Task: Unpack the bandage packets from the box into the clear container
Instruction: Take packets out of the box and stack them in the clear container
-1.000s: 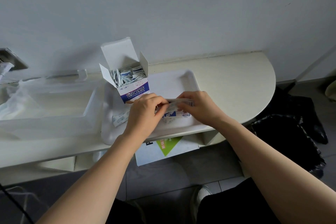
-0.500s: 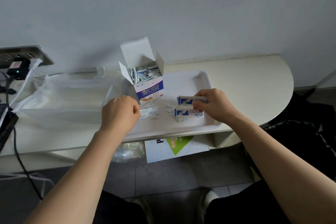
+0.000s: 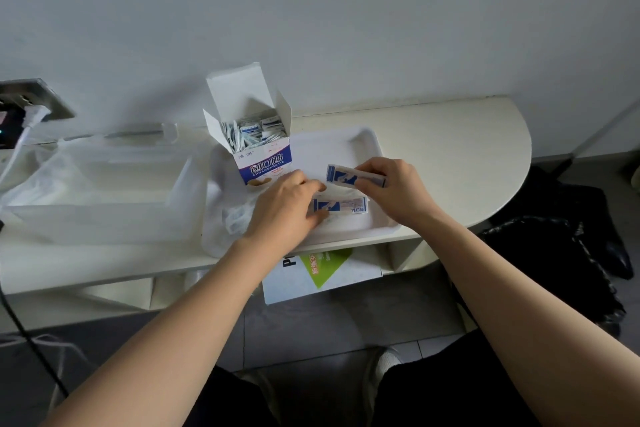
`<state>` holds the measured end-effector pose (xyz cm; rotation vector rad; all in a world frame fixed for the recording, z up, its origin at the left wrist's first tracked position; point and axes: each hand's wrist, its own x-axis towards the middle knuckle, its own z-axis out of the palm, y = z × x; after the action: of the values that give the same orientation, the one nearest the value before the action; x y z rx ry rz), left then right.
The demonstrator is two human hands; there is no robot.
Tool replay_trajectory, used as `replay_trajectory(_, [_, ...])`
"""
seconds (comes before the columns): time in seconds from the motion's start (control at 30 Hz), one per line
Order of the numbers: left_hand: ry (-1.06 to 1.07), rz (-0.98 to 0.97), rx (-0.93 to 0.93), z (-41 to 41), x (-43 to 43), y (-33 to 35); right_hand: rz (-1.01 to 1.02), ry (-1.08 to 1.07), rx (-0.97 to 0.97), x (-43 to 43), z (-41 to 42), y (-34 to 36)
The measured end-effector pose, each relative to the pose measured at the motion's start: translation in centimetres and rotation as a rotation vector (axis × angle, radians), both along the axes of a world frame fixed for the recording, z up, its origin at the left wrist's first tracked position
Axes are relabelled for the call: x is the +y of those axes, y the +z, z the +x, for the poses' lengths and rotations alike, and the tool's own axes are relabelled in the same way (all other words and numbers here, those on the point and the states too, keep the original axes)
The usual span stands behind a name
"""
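Picking up bandage packets from the tray

The right hand [image 3: 391, 192] grips a stack of packets [image 3: 346, 178]. The left hand [image 3: 282, 213] pinches the loose packets [image 3: 343, 206] on the white tray [image 3: 363, 135], just in front of the open box [image 3: 265, 163]. Squeeze them flat together so none slip, then carry them to the clear container [image 3: 180, 184], left of the left hand. The cream surface [image 3: 450, 156] has a round end. Behind is a pale wall [image 3: 311, 10], and a black bag [image 3: 554, 253] lies on the floor [image 3: 346, 329].
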<state>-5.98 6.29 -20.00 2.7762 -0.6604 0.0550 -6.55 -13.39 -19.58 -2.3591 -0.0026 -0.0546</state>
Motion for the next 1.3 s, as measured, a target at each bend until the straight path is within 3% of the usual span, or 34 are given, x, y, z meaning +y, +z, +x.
replay_trajectory(0.27, [0.1, -0.129, 0.106, 1.4, -0.2, -0.8, 0.002, -0.012, 0.005, -1.1, 0.4, -0.1])
replay_trajectory(0.4, [0.144, -0.21, 0.206, 1.6, 0.3, -0.2, 0.044, -0.072, -0.082, -1.3, 0.5, 0.4])
replay_trajectory(0.53, [0.109, -0.179, 0.297, 1.5, 0.1, 0.0, -0.059, 0.112, -0.039, -0.1, 0.1, 0.0])
replay_trajectory(0.8, [0.186, -0.332, 0.367, 0.9, 1.0, 0.5, -0.133, 0.414, 0.051, 2.1, -1.0, -0.3])
replay_trajectory(1.03, [0.08, -0.178, 0.166, -0.2, 3.8, 1.5, -0.351, 0.494, -0.263, 4.9, -1.1, -0.4])
replay_trajectory(1.17, [0.08, -0.067, 0.17, -1.0, 4.5, 0.7, -0.364, 0.47, -0.157, 5.6, -1.3, -0.4])
replay_trajectory(1.3, [0.076, -0.077, 0.189, -1.3, 4.7, 0.2, -0.362, 0.406, -0.085, 4.5, -1.2, 0.1])
